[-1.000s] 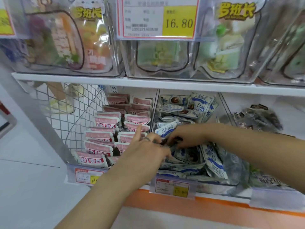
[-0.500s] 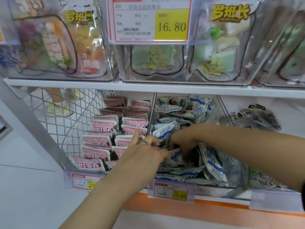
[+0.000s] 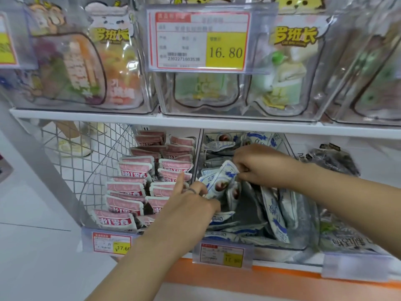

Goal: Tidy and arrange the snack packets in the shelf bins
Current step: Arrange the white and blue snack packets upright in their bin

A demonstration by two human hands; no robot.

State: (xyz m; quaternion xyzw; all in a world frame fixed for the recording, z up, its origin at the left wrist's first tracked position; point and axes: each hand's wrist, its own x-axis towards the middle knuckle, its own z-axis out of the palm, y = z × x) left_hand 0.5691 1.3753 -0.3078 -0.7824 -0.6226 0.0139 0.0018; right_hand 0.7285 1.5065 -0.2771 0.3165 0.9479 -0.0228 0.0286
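Note:
Blue-and-white snack packets (image 3: 219, 183) fill the middle clear bin (image 3: 301, 242) on the lower shelf. My right hand (image 3: 258, 164) pinches the top edges of a few upright packets near the bin's middle. My left hand (image 3: 191, 205) reaches into the bin's left side and grips the lower part of the same packets, its index finger sticking up. Pink packets (image 3: 132, 170) stand in neat rows in the bin to the left.
Dark packets (image 3: 334, 161) lie in the right bin. Price tags (image 3: 221, 255) hang on the bin fronts. The upper shelf (image 3: 130, 119) holds clear bins of large pouches behind a 16.80 tag (image 3: 201, 40). A wire mesh panel (image 3: 71, 161) closes the left end.
My right hand has lifted up and back, pulling several blue-and-white packets upright. My left hand stayed at the bin's left side, holding their lower ends.

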